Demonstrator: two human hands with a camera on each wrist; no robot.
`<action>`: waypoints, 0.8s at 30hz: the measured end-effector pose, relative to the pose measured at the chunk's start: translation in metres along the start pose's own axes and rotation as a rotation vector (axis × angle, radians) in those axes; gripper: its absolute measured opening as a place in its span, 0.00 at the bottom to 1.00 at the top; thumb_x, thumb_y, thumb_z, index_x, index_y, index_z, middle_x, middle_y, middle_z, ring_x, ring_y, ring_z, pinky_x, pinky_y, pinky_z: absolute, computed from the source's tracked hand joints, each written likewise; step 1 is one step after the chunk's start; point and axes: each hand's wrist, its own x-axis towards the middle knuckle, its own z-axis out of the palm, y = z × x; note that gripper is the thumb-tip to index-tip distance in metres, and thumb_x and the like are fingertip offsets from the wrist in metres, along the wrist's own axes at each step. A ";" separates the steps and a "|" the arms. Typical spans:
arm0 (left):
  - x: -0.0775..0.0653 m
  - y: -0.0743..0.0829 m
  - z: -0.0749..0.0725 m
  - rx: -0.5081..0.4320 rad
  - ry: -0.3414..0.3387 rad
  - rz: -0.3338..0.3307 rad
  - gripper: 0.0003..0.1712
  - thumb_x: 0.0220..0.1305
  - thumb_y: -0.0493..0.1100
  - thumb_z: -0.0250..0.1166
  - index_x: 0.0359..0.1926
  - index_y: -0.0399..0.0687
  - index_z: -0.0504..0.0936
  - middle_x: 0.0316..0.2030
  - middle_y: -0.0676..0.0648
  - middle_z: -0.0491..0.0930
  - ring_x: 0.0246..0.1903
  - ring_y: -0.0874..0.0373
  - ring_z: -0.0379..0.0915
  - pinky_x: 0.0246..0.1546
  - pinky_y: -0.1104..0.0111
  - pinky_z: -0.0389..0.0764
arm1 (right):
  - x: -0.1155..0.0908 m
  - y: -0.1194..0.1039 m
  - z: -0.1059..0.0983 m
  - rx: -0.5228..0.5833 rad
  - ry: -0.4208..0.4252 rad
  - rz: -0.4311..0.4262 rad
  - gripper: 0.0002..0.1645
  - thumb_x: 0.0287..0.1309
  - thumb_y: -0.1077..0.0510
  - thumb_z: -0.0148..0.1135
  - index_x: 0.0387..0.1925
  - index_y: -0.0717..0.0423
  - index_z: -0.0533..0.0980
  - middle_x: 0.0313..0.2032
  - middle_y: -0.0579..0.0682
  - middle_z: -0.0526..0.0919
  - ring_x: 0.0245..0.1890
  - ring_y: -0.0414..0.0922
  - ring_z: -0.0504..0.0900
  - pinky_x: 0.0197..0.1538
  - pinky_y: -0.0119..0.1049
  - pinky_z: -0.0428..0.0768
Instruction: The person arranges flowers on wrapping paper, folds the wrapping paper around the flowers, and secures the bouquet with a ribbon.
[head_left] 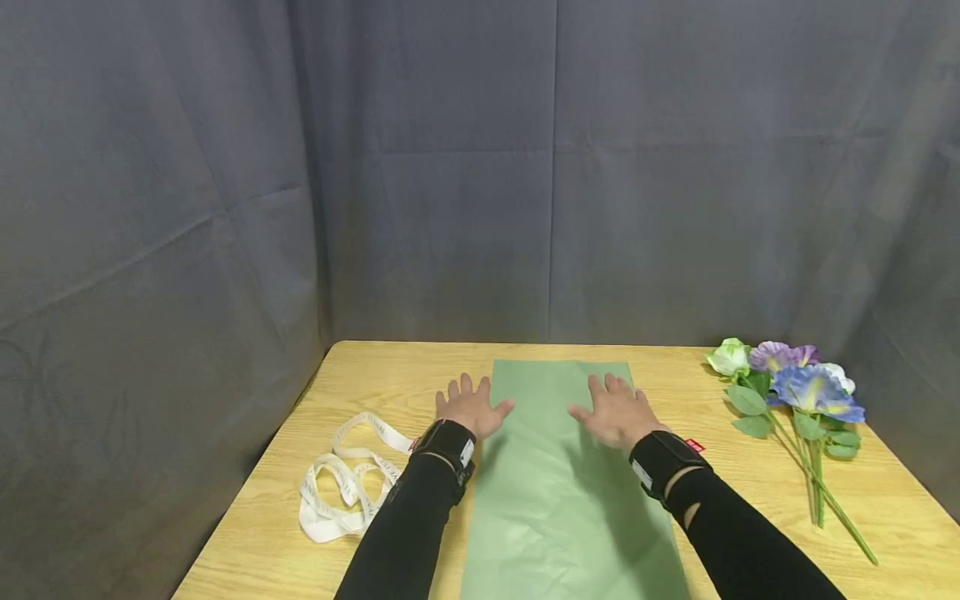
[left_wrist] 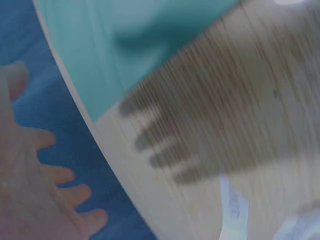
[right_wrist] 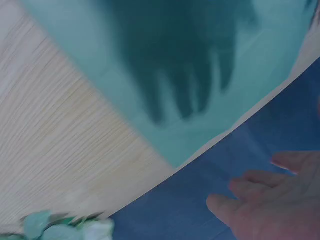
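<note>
A long sheet of green wrapping paper [head_left: 555,517] lies flat down the middle of the wooden table. My left hand [head_left: 470,407] hovers by its left edge, fingers spread and holding nothing. Over the right part of the sheet is my right hand [head_left: 617,412], likewise spread with nothing in it. Both wrist views show the hands raised, the left hand [left_wrist: 40,175] and the right hand [right_wrist: 275,195] casting shadows below. Left of the left forearm lies a loosely looped white printed ribbon [head_left: 337,500].
Artificial flowers lie at the table's right: a blue flower [head_left: 813,392], a purple flower [head_left: 776,356] and a white-green rose [head_left: 729,358], with green stems [head_left: 817,492] pointing toward the front. Grey curtains [head_left: 442,208] hang behind and beside the wooden table [head_left: 247,542].
</note>
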 end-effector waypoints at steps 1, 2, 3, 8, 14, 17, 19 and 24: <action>-0.001 0.000 0.001 -0.020 0.001 -0.006 0.42 0.76 0.68 0.45 0.79 0.48 0.59 0.77 0.34 0.52 0.76 0.35 0.46 0.73 0.41 0.49 | 0.000 -0.006 0.003 -0.022 -0.003 -0.012 0.43 0.74 0.41 0.52 0.73 0.70 0.60 0.71 0.75 0.60 0.72 0.71 0.56 0.70 0.67 0.55; -0.001 -0.001 0.002 -0.033 0.002 -0.014 0.41 0.76 0.67 0.45 0.77 0.46 0.61 0.75 0.34 0.56 0.75 0.35 0.49 0.72 0.42 0.52 | 0.001 -0.011 0.006 -0.044 -0.005 -0.027 0.40 0.73 0.42 0.55 0.70 0.70 0.65 0.67 0.74 0.66 0.69 0.70 0.62 0.69 0.65 0.61; -0.001 -0.002 0.003 -0.046 0.012 -0.021 0.40 0.77 0.66 0.46 0.75 0.44 0.64 0.73 0.33 0.60 0.72 0.35 0.54 0.70 0.42 0.56 | 0.001 -0.017 0.010 -0.058 -0.011 -0.037 0.37 0.71 0.44 0.58 0.67 0.70 0.69 0.64 0.72 0.71 0.66 0.69 0.67 0.66 0.63 0.66; -0.001 -0.009 0.011 -0.093 0.102 -0.042 0.23 0.76 0.53 0.53 0.43 0.38 0.83 0.37 0.40 0.80 0.38 0.44 0.78 0.39 0.53 0.79 | -0.003 -0.046 0.032 -0.066 -0.094 -0.049 0.23 0.64 0.44 0.67 0.43 0.61 0.83 0.52 0.63 0.80 0.56 0.65 0.75 0.57 0.60 0.75; -0.001 -0.016 0.016 -0.151 0.106 -0.043 0.22 0.70 0.42 0.53 0.16 0.49 0.65 0.12 0.52 0.59 0.12 0.60 0.53 0.14 0.66 0.58 | -0.012 -0.065 0.053 -0.082 -0.219 0.010 0.42 0.54 0.28 0.68 0.47 0.63 0.82 0.56 0.66 0.77 0.60 0.65 0.72 0.62 0.61 0.71; -0.001 -0.019 0.019 -0.163 0.112 -0.052 0.20 0.70 0.42 0.53 0.18 0.49 0.66 0.12 0.52 0.58 0.12 0.60 0.52 0.15 0.65 0.58 | -0.017 -0.069 0.059 -0.103 -0.237 0.034 0.53 0.48 0.24 0.70 0.53 0.68 0.78 0.58 0.69 0.74 0.62 0.66 0.70 0.63 0.62 0.69; 0.000 -0.021 0.021 -0.177 0.110 -0.057 0.19 0.70 0.42 0.53 0.19 0.48 0.67 0.13 0.52 0.59 0.12 0.59 0.53 0.15 0.65 0.58 | -0.019 -0.071 0.062 -0.107 -0.240 0.036 0.59 0.46 0.23 0.70 0.60 0.71 0.73 0.63 0.72 0.70 0.66 0.67 0.66 0.65 0.63 0.67; 0.000 -0.026 0.027 -0.198 0.112 -0.075 0.21 0.72 0.44 0.53 0.19 0.46 0.68 0.14 0.50 0.62 0.12 0.57 0.57 0.16 0.64 0.60 | -0.020 -0.072 0.067 -0.079 -0.238 0.023 0.63 0.54 0.28 0.69 0.71 0.73 0.62 0.72 0.75 0.57 0.74 0.68 0.55 0.71 0.64 0.57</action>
